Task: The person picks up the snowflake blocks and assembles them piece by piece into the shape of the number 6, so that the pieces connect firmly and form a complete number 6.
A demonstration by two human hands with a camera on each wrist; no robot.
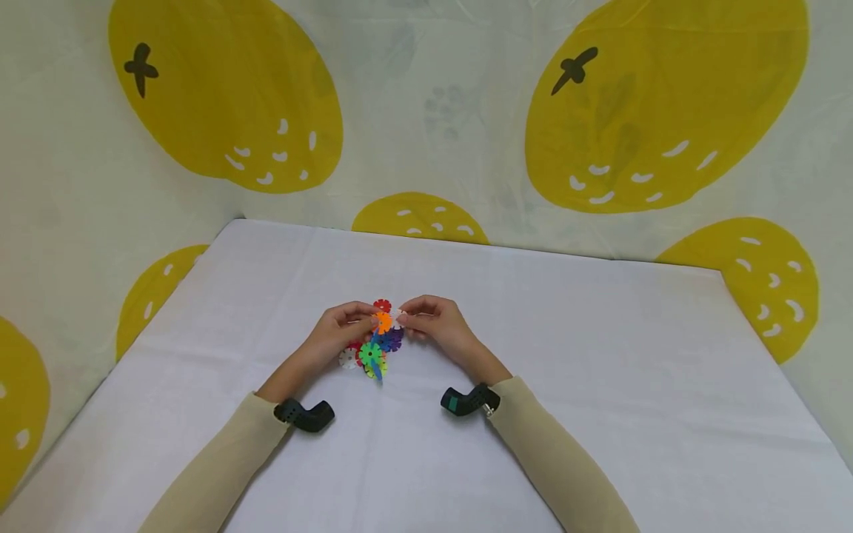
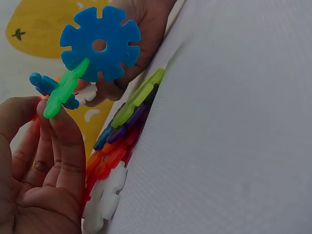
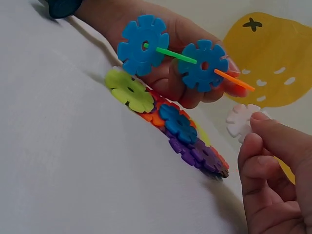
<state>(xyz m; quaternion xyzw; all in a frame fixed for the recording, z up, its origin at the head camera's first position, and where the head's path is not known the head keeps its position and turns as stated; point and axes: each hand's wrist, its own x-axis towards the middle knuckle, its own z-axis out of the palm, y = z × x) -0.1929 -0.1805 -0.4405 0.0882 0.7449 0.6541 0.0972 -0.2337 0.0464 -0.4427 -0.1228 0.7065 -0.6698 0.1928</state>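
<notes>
Pinching the chain (image 3: 176, 55) in the left hand (image 1: 348, 324) and the white disc (image 3: 239, 119) in the right hand (image 1: 441, 320), both closed at the tips, above the cloth (image 1: 600, 355) by the pile (image 3: 181, 129) looks steady, though I'd set white square across the orange disc (image 1: 383, 323) before pressing gently.

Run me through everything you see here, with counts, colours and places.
Joined discs: four; two blue, one green, one orange; held up
White disc: one, white, held up near the orange end
Loose discs: several, exact count unclear; lime, blue, purple, orange, red, white; piled on the tablecloth
Tablecloth: one, white, under the pile
Backdrop: one, pale with yellow shapes, behind the tablecloth
Wrist devices: two, black, one per wrist
Sleeves: two, beige, forearms
Left hand: one, bare, gripping joined discs
Right hand: one, bare, pinching white disc
</notes>
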